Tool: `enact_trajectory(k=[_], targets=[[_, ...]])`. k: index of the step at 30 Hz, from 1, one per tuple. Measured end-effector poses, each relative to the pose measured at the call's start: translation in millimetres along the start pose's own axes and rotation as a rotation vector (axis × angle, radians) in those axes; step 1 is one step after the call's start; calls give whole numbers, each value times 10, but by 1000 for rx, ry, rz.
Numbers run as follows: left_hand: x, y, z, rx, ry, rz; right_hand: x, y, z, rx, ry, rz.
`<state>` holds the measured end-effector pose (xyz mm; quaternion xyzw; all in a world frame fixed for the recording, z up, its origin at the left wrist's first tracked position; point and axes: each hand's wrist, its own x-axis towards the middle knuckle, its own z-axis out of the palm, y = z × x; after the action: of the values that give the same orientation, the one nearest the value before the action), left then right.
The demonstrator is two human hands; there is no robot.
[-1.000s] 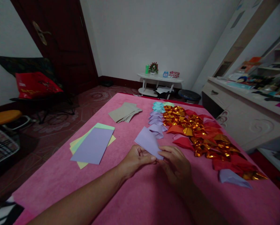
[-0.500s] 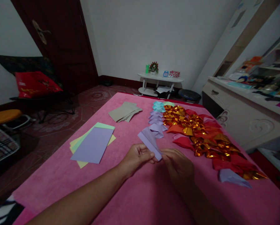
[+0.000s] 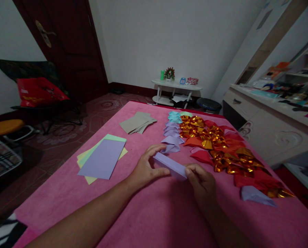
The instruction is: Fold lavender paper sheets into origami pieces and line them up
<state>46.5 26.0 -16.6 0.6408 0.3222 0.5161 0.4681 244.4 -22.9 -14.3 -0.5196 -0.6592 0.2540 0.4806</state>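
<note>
Sheets (image 3: 102, 160), lilac uppermost, on pink-covered desk (image 3: 53, 196); grey papers (image 3: 135, 124), beyond; left hand (image 3: 146, 166), curved round one end of folded lilac paper (image 3: 170, 165), grip uncertain, the piece best creased with edges aligned and even pressure; right hand (image 3: 201, 181), pinching its other end; folded pieces (image 3: 193, 131), in rows.

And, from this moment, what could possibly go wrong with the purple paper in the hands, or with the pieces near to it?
The folded purple paper could spring open or slip: the right hand pinches one end, while the left hand is spread at the other. The left hand might also nudge the nearest purple folded pieces, which lie close to its fingers.
</note>
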Motion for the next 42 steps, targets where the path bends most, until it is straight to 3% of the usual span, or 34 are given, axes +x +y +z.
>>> enact_trajectory(k=[2, 8, 11, 14, 18, 20, 22, 25, 29, 35, 42], targets=[[5, 23, -30, 85, -40, 25, 1, 9, -6, 22, -24, 30], [-22, -52, -24, 46, 72, -78, -1, 42, 7, 69, -102, -10], [-34, -62, -16, 67, 77, -82, 6, 59, 24, 17, -73, 9], [-35, -32, -15, 194, -18, -26, 6, 51, 38, -53, -6, -18], [-37, -14, -24, 542, -212, 167, -7, 20, 45, -72, 31, -103], [-41, -32, -31, 576, -246, 175, -10, 20, 39, -33, 33, -111], [-41, -63, -39, 459, -215, 94, -5, 40, 29, 40, 69, -105], [-24, -114, -61, 118, -115, -71, 22, 90, 24, 135, 145, -42], [8, -144, -101, -213, -94, -124, 58, 115, 56, 163, 69, -6], [17, -131, -116, -270, -203, -105, 56, 48, 103, 42, -78, -130], [9, -131, -114, -228, -245, -113, 28, 31, 93, 59, -3, -198]])
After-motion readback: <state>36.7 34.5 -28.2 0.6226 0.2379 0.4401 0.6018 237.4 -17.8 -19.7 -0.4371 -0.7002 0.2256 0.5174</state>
